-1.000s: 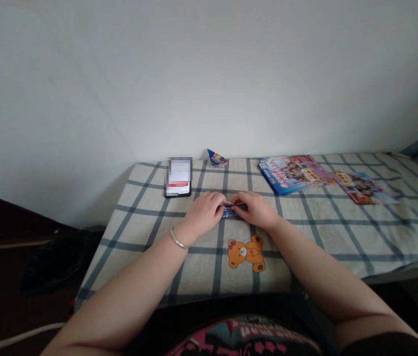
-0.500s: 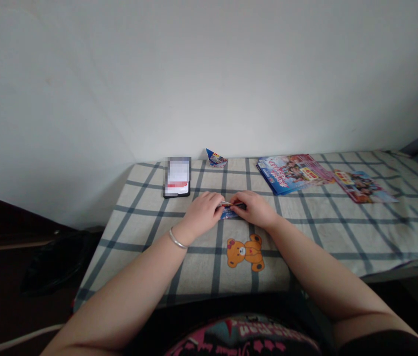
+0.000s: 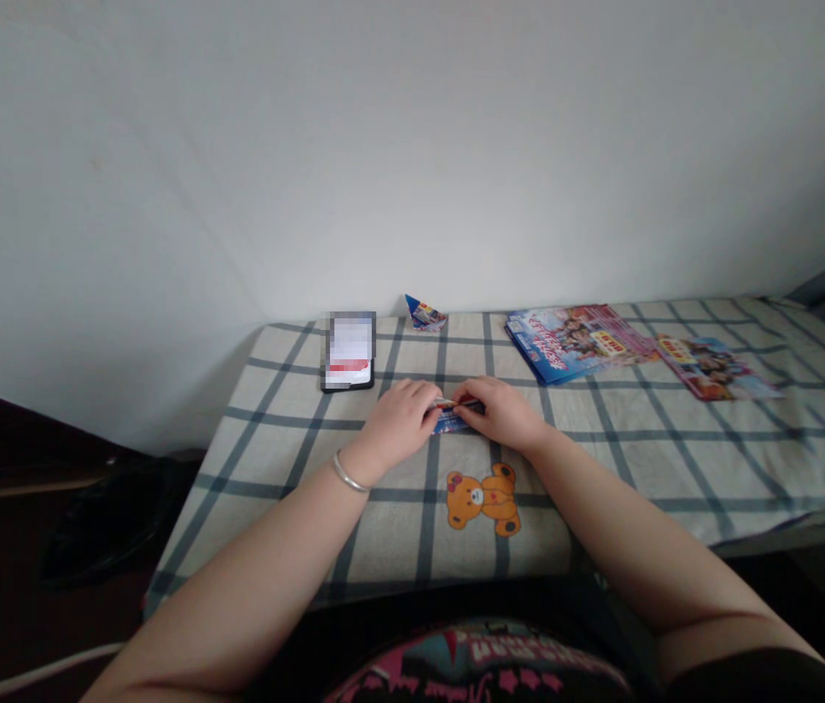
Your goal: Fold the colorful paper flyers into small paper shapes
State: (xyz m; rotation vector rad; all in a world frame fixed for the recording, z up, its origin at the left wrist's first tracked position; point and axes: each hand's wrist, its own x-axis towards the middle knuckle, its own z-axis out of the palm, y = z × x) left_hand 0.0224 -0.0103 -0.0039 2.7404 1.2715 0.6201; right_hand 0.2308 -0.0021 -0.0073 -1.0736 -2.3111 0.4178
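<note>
Between my hands is a small folded piece of printed paper point(image 3: 448, 422), blue with some red and white, low over the checked cloth. My left hand point(image 3: 403, 415) pinches its left side, thumb and fingers closed. On the right side, my right hand point(image 3: 496, 412) grips it the same way. Much of the paper is hidden by my fingers. Beyond my hands, near the wall, stands a folded paper shape point(image 3: 425, 313) with a pointed blue tip.
A phone point(image 3: 350, 351) with a blurred screen lies to the left. Several printed leaflets point(image 3: 565, 342) are stacked at the right, with another leaflet point(image 3: 720, 369) beside them. The checked tablecloth point(image 3: 287, 439) bears a bear picture point(image 3: 483, 500). A wall point(image 3: 412, 176) rises behind.
Both hands keep their hold on the folded paper in nearly the same place. Only a slight shift of the view shows.
</note>
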